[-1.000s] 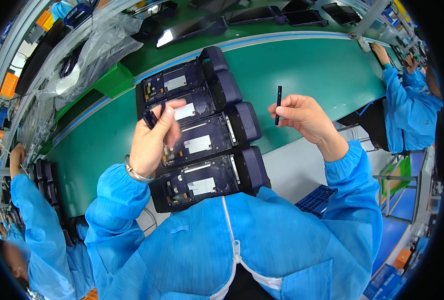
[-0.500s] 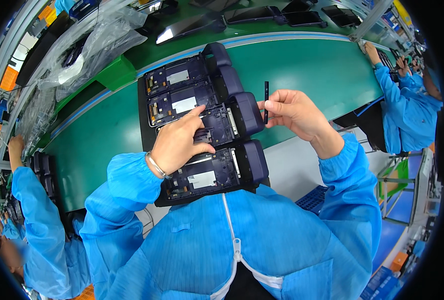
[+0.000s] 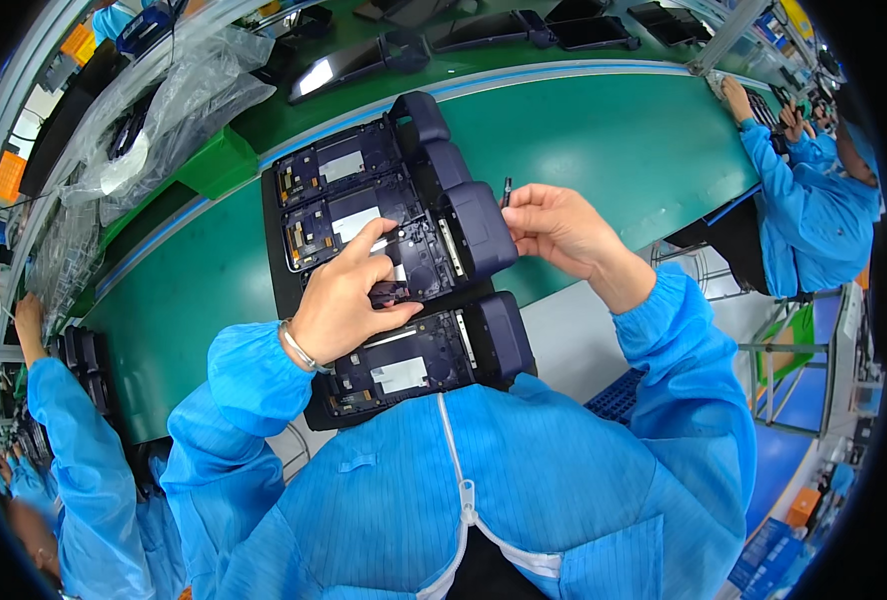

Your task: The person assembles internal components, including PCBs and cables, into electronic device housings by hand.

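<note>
Several dark open device housings lie in a row on a black mat (image 3: 276,225), with circuit parts, pale rectangular labels and a bulky raised end on the right. My left hand (image 3: 339,300) spans the third housing (image 3: 429,250) from the far end, index finger on its far part and thumb along its near edge, gripping it. Between the thumb and fingers of my right hand (image 3: 569,230) is a thin black strip (image 3: 507,190), upright beside that housing's raised end. Its lower part is hidden by the fingers. The nearest housing (image 3: 404,375) lies close to my jacket.
Beyond the green tabletop (image 3: 584,130), flat dark-screened devices (image 3: 349,68) stand along a back ledge. A green bin (image 3: 222,165) and clear plastic bags (image 3: 199,90) are at the left. Co-workers in blue sleeves (image 3: 84,460) sit on both sides.
The third housing has shifted slightly away from the nearest one, widening the gap, with my left hand on it. My right hand has moved left and the strip is now turned, showing less length.
</note>
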A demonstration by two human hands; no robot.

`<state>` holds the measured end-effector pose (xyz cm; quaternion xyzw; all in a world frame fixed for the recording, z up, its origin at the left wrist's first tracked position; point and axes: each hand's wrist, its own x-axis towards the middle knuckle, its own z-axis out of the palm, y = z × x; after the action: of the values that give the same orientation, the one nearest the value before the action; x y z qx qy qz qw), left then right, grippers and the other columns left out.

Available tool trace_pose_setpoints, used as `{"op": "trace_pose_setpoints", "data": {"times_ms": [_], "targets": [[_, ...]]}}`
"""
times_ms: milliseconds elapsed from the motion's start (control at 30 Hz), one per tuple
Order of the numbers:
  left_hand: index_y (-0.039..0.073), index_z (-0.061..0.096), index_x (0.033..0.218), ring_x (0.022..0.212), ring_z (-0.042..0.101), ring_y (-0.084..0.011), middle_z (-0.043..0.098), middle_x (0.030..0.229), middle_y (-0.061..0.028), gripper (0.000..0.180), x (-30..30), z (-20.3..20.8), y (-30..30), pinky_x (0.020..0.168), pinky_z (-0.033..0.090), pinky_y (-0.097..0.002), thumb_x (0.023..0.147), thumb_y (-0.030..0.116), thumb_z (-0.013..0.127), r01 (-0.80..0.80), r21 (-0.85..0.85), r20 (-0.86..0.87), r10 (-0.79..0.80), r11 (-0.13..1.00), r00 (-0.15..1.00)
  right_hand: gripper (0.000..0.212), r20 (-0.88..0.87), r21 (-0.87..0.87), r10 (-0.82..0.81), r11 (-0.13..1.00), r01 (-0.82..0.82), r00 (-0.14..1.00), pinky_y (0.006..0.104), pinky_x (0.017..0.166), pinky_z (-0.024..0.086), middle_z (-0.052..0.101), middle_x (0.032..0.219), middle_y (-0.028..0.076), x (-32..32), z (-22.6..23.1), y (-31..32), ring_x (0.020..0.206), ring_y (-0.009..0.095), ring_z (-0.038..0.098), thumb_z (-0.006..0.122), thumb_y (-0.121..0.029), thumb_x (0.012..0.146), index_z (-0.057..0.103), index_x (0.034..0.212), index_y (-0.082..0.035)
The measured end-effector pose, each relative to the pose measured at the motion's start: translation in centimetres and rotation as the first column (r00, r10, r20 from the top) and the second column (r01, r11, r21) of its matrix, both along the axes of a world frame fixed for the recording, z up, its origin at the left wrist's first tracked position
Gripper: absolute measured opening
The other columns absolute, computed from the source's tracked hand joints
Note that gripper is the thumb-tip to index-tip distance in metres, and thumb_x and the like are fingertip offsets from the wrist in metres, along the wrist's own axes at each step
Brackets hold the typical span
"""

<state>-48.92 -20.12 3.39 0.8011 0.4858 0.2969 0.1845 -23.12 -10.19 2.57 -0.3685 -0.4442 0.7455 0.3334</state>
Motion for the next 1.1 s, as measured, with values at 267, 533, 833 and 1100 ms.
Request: {"op": "trace_pose_setpoints", "data": {"times_ms": [267,533,833,1100], "targets": [[0.000,0.045,0.059,0.067,0.057,-0.0177,0.044,0.124,-0.0165,0.034,-0.5,-0.1,0.0,0.057,0.046,-0.0274,0.061,0.008,0.078,0.015,-0.043,0.126,-0.009,0.999,0.992,0.014,0.056,-0.087,0.221,0.972,-0.216,0.974,0.0302,0.064,0.053,0.062,0.087,0.010,-2.7,0.3,-0.1,0.075,0.018,0.062,0.054,0.000,0.082,0.058,0.095,0.002],[-0.001,0.046,0.062,0.068,0.062,-0.0204,0.043,0.124,-0.0132,0.034,-0.6,-0.1,-0.1,0.058,0.051,-0.0287,0.064,0.013,0.077,0.028,-0.108,0.138,-0.013,0.994,0.990,0.016,0.072,-0.111,0.179,0.979,-0.170,0.981,0.0262,0.065,0.052,0.063,0.085,0.009,-4.3,1.0,-0.7,0.071,0.015,0.062,0.064,-0.004,0.078,0.062,0.092,0.001],[-0.001,0.046,0.062,0.061,0.060,-0.0183,0.042,0.124,-0.0137,0.034,-0.5,-0.8,-0.1,0.057,0.051,-0.0282,0.063,0.012,0.077,0.053,-0.062,0.163,-0.043,0.997,0.986,0.016,0.096,-0.021,0.164,0.987,-0.162,0.982,0.0251,0.055,0.049,0.059,0.074,0.007,-4.8,1.1,-1.4,0.063,0.014,0.058,0.070,-0.007,0.073,0.060,0.083,0.001],[-0.002,0.049,0.063,0.067,0.061,-0.0190,0.041,0.124,-0.0148,0.030,-0.2,-1.0,0.0,0.057,0.050,-0.0275,0.064,0.010,0.076,0.077,-0.036,0.164,-0.070,0.996,0.984,0.024,0.167,0.041,0.202,0.977,-0.211,0.965,0.0282,0.053,0.051,0.059,0.073,0.009,-4.3,0.6,-1.2,0.063,0.017,0.061,0.069,-0.004,0.074,0.053,0.092,0.002]]}}
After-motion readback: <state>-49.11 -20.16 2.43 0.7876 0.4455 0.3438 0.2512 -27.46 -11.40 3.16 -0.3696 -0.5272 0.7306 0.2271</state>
